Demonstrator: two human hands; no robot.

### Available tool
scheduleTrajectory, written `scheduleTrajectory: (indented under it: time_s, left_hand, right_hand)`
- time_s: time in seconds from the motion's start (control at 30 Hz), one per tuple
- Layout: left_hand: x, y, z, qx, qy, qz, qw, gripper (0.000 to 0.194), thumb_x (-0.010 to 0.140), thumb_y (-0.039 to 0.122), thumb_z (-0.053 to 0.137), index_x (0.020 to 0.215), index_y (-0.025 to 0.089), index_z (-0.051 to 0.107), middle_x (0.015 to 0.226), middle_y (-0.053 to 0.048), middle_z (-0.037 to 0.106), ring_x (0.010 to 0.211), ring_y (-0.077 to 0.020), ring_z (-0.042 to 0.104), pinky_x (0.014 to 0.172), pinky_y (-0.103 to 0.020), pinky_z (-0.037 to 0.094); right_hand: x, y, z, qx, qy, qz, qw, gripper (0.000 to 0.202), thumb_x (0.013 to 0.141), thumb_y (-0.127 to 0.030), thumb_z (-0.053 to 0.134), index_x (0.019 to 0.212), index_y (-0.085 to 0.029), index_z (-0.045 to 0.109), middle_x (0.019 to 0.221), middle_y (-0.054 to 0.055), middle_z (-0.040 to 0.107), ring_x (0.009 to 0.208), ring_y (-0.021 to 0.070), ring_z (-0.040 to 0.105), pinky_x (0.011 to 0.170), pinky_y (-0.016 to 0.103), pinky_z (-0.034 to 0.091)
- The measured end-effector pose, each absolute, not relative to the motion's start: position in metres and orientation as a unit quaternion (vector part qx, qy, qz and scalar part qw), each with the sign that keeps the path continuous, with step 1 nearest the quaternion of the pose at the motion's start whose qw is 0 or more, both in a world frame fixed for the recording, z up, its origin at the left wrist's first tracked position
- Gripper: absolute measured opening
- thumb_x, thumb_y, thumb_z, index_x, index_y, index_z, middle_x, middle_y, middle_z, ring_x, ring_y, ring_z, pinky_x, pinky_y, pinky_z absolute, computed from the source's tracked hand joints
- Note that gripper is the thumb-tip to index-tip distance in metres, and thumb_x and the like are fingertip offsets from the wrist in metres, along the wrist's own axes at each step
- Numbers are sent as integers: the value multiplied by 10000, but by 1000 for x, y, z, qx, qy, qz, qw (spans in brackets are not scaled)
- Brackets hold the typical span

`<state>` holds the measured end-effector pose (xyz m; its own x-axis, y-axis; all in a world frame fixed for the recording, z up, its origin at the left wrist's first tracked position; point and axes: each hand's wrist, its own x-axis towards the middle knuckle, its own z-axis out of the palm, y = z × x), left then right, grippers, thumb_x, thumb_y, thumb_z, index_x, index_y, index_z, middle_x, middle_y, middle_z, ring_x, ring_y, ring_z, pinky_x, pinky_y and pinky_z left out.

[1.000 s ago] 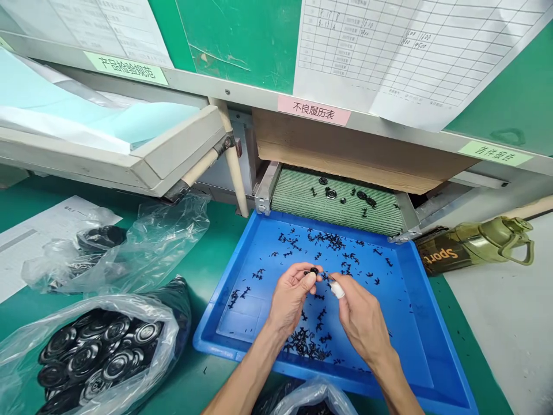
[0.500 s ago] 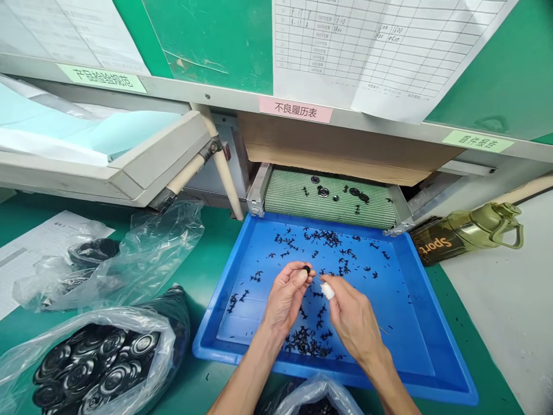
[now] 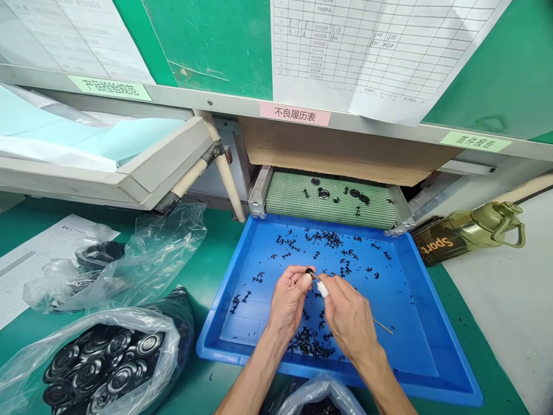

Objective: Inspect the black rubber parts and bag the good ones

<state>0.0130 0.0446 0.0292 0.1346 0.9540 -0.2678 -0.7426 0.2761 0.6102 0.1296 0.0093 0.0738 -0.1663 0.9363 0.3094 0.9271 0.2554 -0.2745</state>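
Between the thumb and fingers of my left hand is a small round black part. My right hand is closed around a thin rod, whose far end sticks out behind the palm. Its tip meets the black part, though whether it is inside a hole is too small to tell. Something white, like tape, wraps my right thumb. Both hands are above a blue tray scattered with small black pieces, heaped mostly near the front and back.
A green conveyor belt with several black parts ends at the tray's back edge. Left stands an open plastic bag of black discs; another bag is at the front. A green bottle lies at right. A shelf overhangs the left.
The right hand has moved slightly left and closer to the left hand, bringing the rod's tip onto the black part. More of the rod's rear end shows. The view has shifted slightly.
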Motion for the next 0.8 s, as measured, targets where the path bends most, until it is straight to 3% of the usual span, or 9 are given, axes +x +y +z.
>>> scheduleTrajectory:
  time_s: [0.23,0.37,0.43,0.57,0.7,0.8]
  left_hand:
    - [15,42,37,204,347,595,696,201,615,163,785,771,163,659,851,-25,700,781,-111,607,770,-226,443]
    - [18,41,36,198,372,599,681,216,638,197,772,812,152,652,799,-19,688,675,-91,575,708,-223,448]
    - [18,40,34,201,384,595,677,227,644,202,768,821,147,637,811,-26,685,672,-88,566,696,-217,447]
    - [8,39,37,189,404,570,690,228,683,223,739,838,157,586,871,-36,665,641,-64,519,569,-161,402]
    - [-10,25,56,179,423,474,752,163,753,258,658,860,190,556,750,11,583,476,-38,352,381,-153,189]
    - [-23,1,69,342,404,389,754,151,848,334,531,831,201,601,678,16,528,451,-47,324,402,-179,241]
  right_hand:
    - [121,9,73,-642,-733,25,225,293,857,-119,344,979,-175,604,789,63,631,676,163,581,569,240,387]
    - [115,16,60,-679,-662,179,264,243,828,-123,340,795,-192,570,551,-26,542,462,114,464,462,211,300]
    - [121,23,51,-697,-609,242,292,254,822,-121,320,742,-194,550,527,-40,534,444,103,448,456,200,292]
    - [154,48,46,-712,-595,225,298,273,828,-146,333,876,-188,599,664,-5,621,524,125,506,497,211,319]
    - [187,100,73,-694,-633,81,334,293,835,-178,389,993,-178,635,889,59,645,752,177,567,651,251,382]
    - [192,146,94,-694,-650,36,308,312,832,-169,408,1045,-171,637,938,80,632,820,192,567,722,270,380]
